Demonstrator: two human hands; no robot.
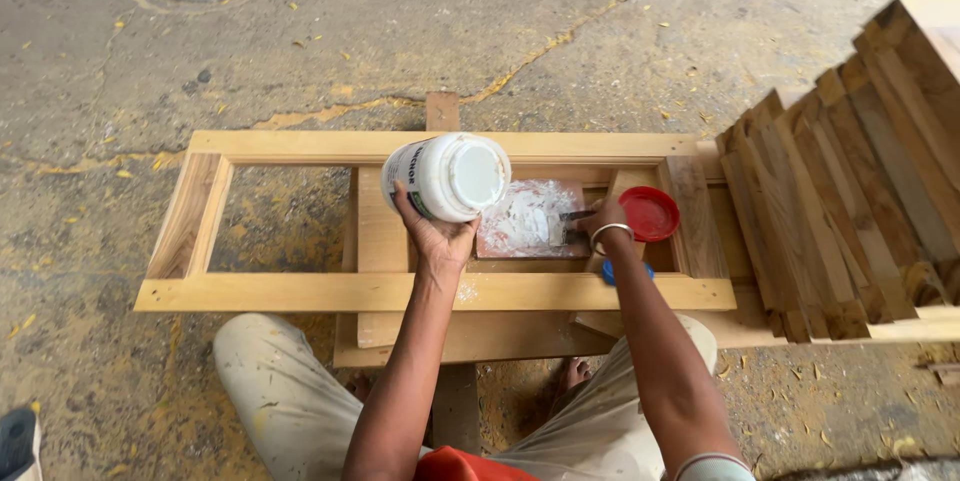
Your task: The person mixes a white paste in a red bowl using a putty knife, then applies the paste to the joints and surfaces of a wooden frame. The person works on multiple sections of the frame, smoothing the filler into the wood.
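head view: left hand grips a white tub from below, tipped on its side, mouth toward the smeared board just to its right. right hand closes on a scraper resting on that board, red lid beside it, wooden frame underneath.

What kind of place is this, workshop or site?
Probably an open-air carpentry yard. A wooden frame lies on cracked concrete ground littered with shavings, and more frames are stacked to the right. The left hand holds a white tub.
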